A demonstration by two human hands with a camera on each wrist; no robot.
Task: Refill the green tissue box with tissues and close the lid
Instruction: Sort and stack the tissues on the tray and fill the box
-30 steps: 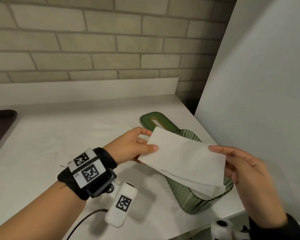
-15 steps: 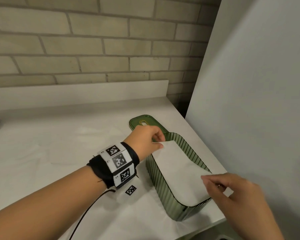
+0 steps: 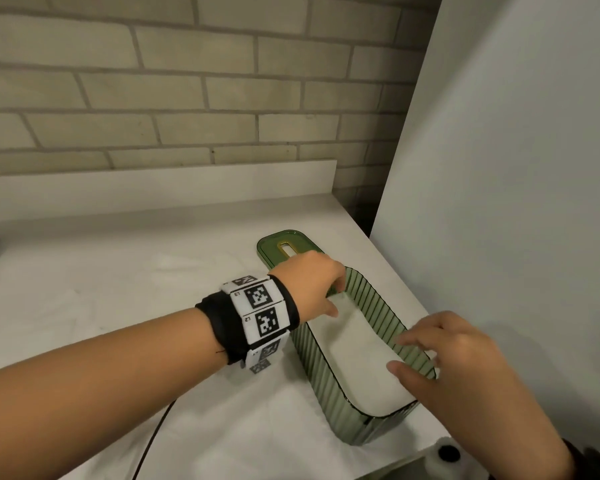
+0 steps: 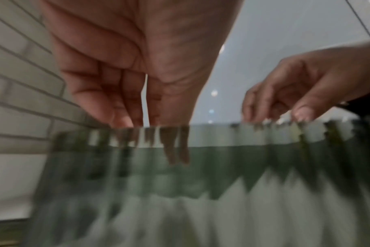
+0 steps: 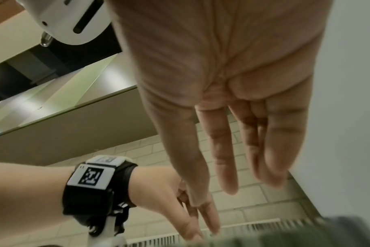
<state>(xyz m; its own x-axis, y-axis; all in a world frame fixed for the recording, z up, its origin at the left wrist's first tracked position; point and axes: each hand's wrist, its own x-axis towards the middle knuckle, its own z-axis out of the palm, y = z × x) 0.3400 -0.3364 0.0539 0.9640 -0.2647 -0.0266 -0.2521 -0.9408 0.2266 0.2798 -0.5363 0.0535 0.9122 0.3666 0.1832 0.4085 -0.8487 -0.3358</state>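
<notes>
The green ribbed tissue box [image 3: 321, 375] stands open on the white counter, with a white stack of tissues [image 3: 357, 351] lying inside it. Its green lid [image 3: 274, 247] lies flat just behind the box. My left hand [image 3: 333, 299] reaches over the far end, fingers straight and pointing down into the box, thumb on the tissues. My right hand [image 3: 416, 355] hovers at the near right end with straight fingers touching the stack. In the left wrist view my left hand [image 4: 150, 117] dips behind the blurred box wall [image 4: 180, 175]. The right wrist view shows my right hand [image 5: 232, 167] flat.
A tall grey panel [image 3: 499, 202] rises directly right of the box. The brick wall [image 3: 187, 98] and a white backsplash stand behind. The counter edge runs near the box's front; a white device [image 3: 444, 459] sits below it. A black cable [image 3: 153, 438] trails left.
Both hands held the tissue stack above the box, then lowered it in. Now the stack lies inside and the fingers have let go and rest on it.
</notes>
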